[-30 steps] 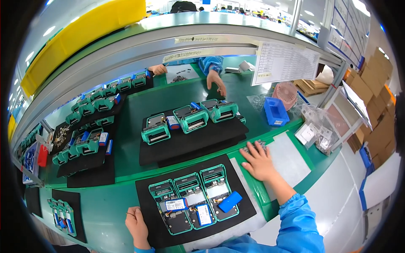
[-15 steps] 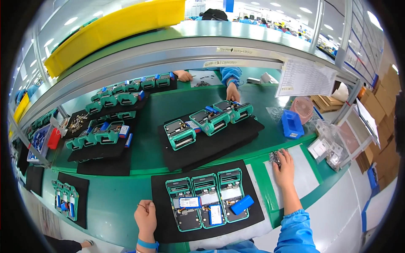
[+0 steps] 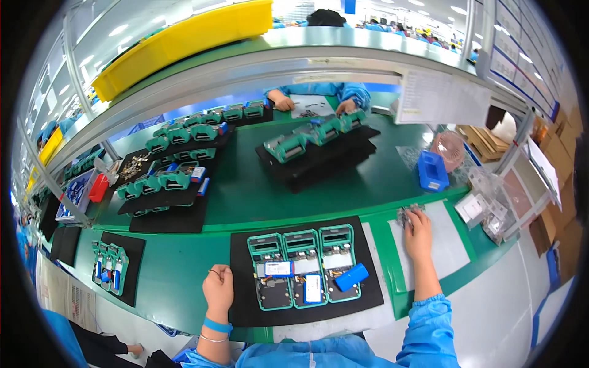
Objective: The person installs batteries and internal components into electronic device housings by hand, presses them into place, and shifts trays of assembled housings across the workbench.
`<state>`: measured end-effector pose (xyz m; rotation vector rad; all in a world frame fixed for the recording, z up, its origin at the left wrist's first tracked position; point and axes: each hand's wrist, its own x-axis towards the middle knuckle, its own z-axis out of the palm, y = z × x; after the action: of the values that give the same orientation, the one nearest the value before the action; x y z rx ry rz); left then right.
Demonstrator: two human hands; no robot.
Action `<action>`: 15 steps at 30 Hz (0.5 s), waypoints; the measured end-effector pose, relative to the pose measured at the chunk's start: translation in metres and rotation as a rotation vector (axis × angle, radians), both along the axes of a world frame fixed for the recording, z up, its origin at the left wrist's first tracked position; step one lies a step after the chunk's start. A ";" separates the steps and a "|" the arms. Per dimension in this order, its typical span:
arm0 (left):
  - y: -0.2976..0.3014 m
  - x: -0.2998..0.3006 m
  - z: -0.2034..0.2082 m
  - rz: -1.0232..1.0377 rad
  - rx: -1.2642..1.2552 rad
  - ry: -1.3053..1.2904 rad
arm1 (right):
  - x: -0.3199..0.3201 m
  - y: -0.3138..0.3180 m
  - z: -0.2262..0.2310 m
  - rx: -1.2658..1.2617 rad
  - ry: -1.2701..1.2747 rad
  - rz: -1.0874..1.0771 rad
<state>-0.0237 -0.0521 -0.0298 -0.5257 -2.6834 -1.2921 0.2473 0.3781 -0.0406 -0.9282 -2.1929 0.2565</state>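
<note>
Left hand (image 3: 218, 287) is curling its fingers together, contents unclear; three teal plastic open housings (image 3: 304, 267) are lying just right of it on a black flat mat (image 3: 239, 251). Right hand (image 3: 419, 236) is touching small silvery metal parts (image 3: 402, 216) at its fingertips, can't tell if pinching.

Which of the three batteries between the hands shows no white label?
The rightmost battery, plain blue; the left one and middle one show white.

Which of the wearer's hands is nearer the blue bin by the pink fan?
Right: the right hand is this side of the blue bin; the left hand is farther off leftward, beside the black mat.
</note>
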 end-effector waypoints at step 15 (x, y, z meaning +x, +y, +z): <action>0.004 0.004 0.009 -0.069 0.209 -0.133 | -0.004 -0.002 0.002 -0.085 0.134 -0.016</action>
<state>-0.0199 -0.0482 -0.0203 -0.5271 -2.6093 -1.6583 0.2437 0.3760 -0.0389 -0.9468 -2.0650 0.3959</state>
